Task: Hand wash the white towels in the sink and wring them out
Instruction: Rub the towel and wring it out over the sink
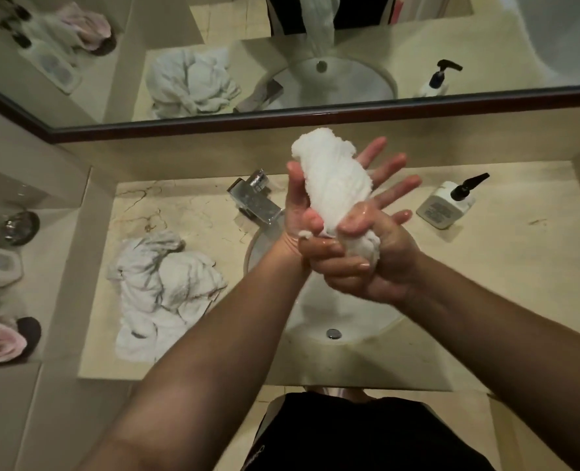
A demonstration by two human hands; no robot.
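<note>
Both hands up over the sink, working one white towel rolled into a thick twist. Right hand clenched around the lower end of the roll, fingers wrapped tight, skin wet and shiny. Left hand sits behind the upper part: fingers spread and mostly straight, palm backing the towel, thumb on its left side (more a support than a grip). Forearms cross, the left one coming in from the lower left. Towel is clear of the basin, held roughly level with the chrome faucet and partly in front of it.

More white towels lie in a crumpled heap on the beige marble counter, left of the sink, with dark streaks on them. Pump soap bottle with black nozzle stands on the counter to the right, well apart from the hands. Drain visible at the basin bottom. Mirror behind reflects the heap, bottle and sink.
</note>
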